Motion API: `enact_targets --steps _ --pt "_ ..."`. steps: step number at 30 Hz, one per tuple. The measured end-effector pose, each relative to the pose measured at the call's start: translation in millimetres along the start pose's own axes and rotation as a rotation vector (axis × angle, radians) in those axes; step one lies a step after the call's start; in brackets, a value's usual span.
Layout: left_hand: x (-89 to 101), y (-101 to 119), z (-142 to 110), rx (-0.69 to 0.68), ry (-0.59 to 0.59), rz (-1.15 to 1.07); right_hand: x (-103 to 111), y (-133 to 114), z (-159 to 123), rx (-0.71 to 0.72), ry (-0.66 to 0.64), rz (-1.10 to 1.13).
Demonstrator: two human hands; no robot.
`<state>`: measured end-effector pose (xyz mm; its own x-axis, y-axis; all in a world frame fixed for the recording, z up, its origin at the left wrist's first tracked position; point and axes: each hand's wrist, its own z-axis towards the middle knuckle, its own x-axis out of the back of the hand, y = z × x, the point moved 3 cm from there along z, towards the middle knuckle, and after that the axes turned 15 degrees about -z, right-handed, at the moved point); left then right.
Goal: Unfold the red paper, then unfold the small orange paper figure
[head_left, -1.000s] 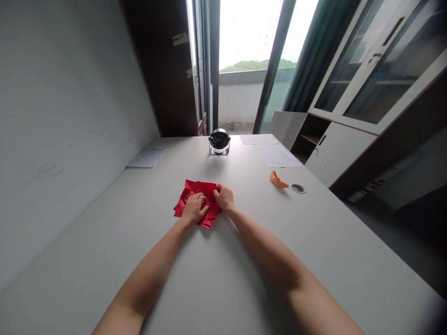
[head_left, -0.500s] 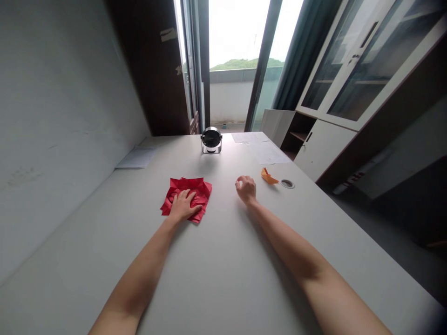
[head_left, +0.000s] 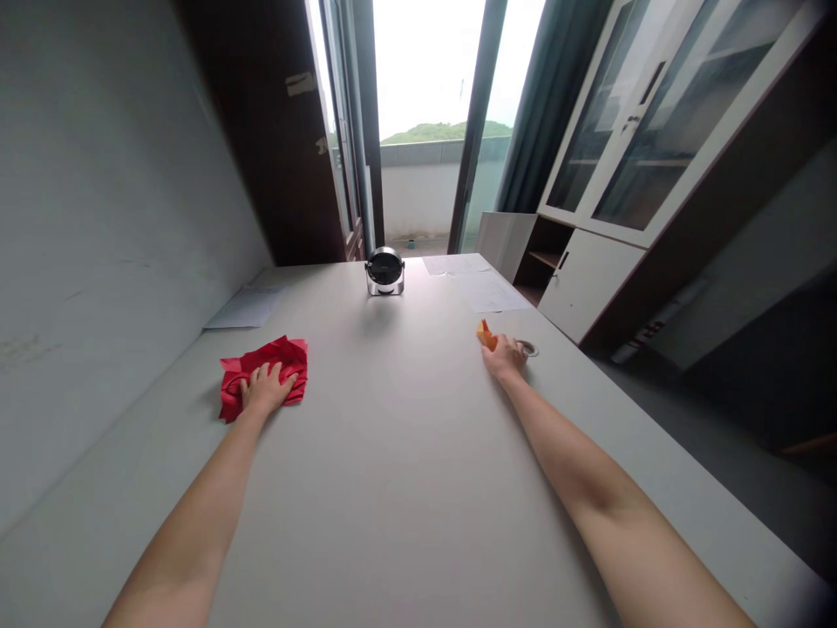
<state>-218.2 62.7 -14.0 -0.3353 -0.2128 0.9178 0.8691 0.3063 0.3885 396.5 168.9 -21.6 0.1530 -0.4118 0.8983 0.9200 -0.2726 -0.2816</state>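
Note:
My left hand [head_left: 266, 386] lies with its fingers spread on a crumpled, folded piece of red paper [head_left: 292, 351] on the left part of the table. The palm and fingers cover the middle of the paper, while its jagged edges show all round. On the right, my right hand [head_left: 505, 356] is curled over an orange folded-paper boat [head_left: 485, 333]. Only the boat's left end shows past the fingers; the rest is hidden. Just beyond the knuckles, a roll of tape [head_left: 531, 350] lies flat, partly covered by the hand.
A round black and silver device on a stand [head_left: 385, 272] is at the far end of the white table [head_left: 385, 488]. White sheets [head_left: 490, 291] lie at the back right, and more papers [head_left: 245, 307] by the left wall. Cabinets [head_left: 588, 279] stand beyond the right edge.
My left hand has slid the red paper to the left. My right hand has moved right, from bare table onto the orange paper boat. The view has shifted slightly.

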Motion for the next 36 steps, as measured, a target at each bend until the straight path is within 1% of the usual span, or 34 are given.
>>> enact_targets --steps 2,3,5,6,8,10,12,14,16,17,19,21,24,27,30,33,36 --pt "8.4 -13 2 0.000 0.002 -0.005 -5 -6 1 0.001 -0.011 0.025" --pt "12.5 -16 2 -0.012 0.019 -0.010 -7 -11 0 0.012 -0.011 0.046" --pt "20.0 -9 -1 -0.071 0.092 -0.029 -11 -28 -7 0.049 -0.015 0.072" --pt "23.0 0 -4 -0.120 0.146 -0.048 -12 -39 -13 0.092 -0.028 0.091" --pt "25.5 29 -13 -0.239 0.234 -0.112 -14 -70 -32 0.261 -0.047 0.183" --pt "22.4 68 -25 -0.374 0.269 -0.203 -12 -104 -59 0.406 -0.040 0.229" --pt "13.8 111 -40 -0.534 0.224 -0.305 -7 -138 -90 0.555 -0.054 0.260" --pt "3.2 148 -56 -0.673 0.155 -0.396 1 -165 -119 0.674 -0.061 0.273" --pt "-7.1 172 -71 -0.747 0.109 -0.444 9 -181 -141 0.801 -0.065 0.260" --pt "-11.6 179 -78 -0.748 0.102 -0.462 12 -184 -149 0.850 -0.064 0.243" --pt "-19.2 184 -89 -0.706 0.091 -0.502 17 -181 -155 0.876 -0.054 0.217" --pt "-24.3 183 -97 -0.669 0.067 -0.554 18 -173 -154 0.879 -0.053 0.212" --pt "-26.7 178 -105 -0.650 0.025 -0.669 20 -164 -151 0.911 -0.070 0.258" --pt "-26.0 177 -107 -0.620 0.003 -0.765 25 -167 -152 0.941 -0.077 0.336" --pt "-27.1 177 -105 -0.580 -0.014 -0.809 31 -172 -157 1.010 -0.092 0.362" --pt "-30.7 174 -103 -0.547 -0.010 -0.792 35 -173 -159 1.049 -0.095 0.344" --pt "-34.8 170 -101 -0.528 -0.009 -0.747 37 -172 -158 1.037 -0.089 0.328"
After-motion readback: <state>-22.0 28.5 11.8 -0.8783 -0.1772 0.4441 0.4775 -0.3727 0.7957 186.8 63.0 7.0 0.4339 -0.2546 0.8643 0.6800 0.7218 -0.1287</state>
